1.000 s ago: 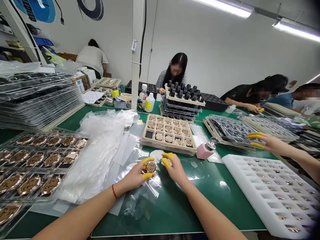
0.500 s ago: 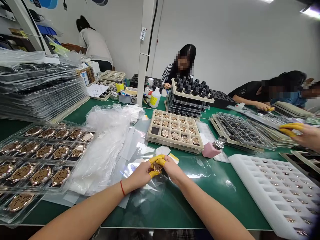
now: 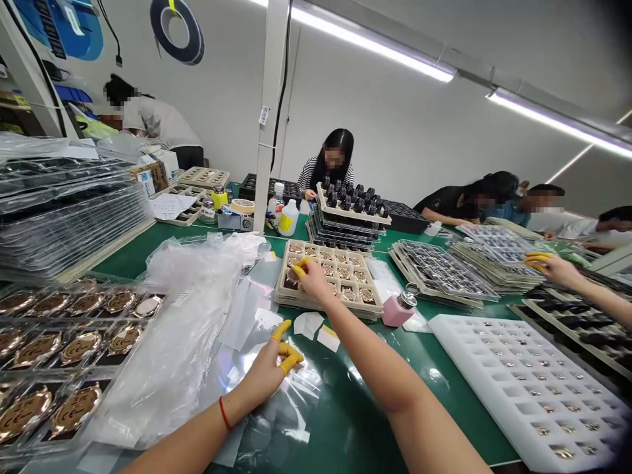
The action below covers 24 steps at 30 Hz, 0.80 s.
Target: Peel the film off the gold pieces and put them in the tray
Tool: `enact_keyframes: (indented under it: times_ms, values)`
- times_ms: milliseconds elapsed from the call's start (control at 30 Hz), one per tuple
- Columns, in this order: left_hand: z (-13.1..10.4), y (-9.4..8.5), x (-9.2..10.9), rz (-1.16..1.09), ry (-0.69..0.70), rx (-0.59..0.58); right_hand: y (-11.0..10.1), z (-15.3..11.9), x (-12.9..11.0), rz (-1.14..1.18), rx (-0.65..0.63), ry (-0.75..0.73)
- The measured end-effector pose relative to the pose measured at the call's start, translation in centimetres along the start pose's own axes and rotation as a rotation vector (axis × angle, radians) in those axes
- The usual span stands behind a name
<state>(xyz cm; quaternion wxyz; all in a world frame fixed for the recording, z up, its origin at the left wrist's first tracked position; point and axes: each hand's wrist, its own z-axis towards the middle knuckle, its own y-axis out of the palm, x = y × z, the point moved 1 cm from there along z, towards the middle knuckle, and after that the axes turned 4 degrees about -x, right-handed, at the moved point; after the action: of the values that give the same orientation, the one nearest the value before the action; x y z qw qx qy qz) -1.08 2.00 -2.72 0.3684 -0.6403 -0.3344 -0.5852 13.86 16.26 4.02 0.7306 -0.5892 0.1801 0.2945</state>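
Partly hidden: right hand [image 3: 312,282] fingers pinched over beige tray [image 3: 330,303], held piece indistinct; left hand [image 3: 269,368] fingers loosely apart.

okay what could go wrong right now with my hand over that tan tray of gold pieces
1. Your right hand reaches the near left cell of the tan tray; a tilted piece might sit proud or scratch neighbouring gold pieces.
2. Your right forearm passes close to the pink dispenser bottle; pulling back could tip it.
3. Your left hand rests on loose clear film, which might slide.
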Motion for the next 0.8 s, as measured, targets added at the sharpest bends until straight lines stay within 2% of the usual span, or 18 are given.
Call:
enact_keyframes:
  times_ms: [133, 267, 400, 500, 600, 700, 767, 800]
  values:
    - [0.0, -0.1, 0.1, 0.001, -0.009, -0.029, 0.9, 1.8, 0.9, -0.175, -0.015, -0.053]
    - [0.2, -0.1, -0.4, 0.005, -0.024, -0.028, 0.7, 3.9, 1.6, -0.301, 0.015, -0.013]
    - [0.5, -0.2, -0.6, 0.02, -0.041, -0.012, 1.0, 5.1, 2.3, -0.348, 0.019, 0.062]
    - [0.7, -0.4, -0.5, 0.003, -0.074, 0.002, 1.0, 5.2, 2.3, -0.327, 0.047, 0.062]
    - [1.0, -0.6, -0.6, -0.059, -0.099, 0.024, 0.2, 4.3, 1.6, -0.27, 0.046, 0.013]
    - [1.2, -0.5, -1.0, -0.156, -0.112, 0.053, -0.9, 1.7, 0.1, -0.196, 0.079, -0.061]
    - [1.2, -0.2, -1.2, -0.202, -0.125, 0.06, -1.4, -1.1, -0.9, -0.014, 0.085, -0.102]
    - [1.2, 0.0, -1.2, -0.212, -0.127, 0.071, -1.5, -2.7, -1.2, 0.131, 0.043, -0.097]
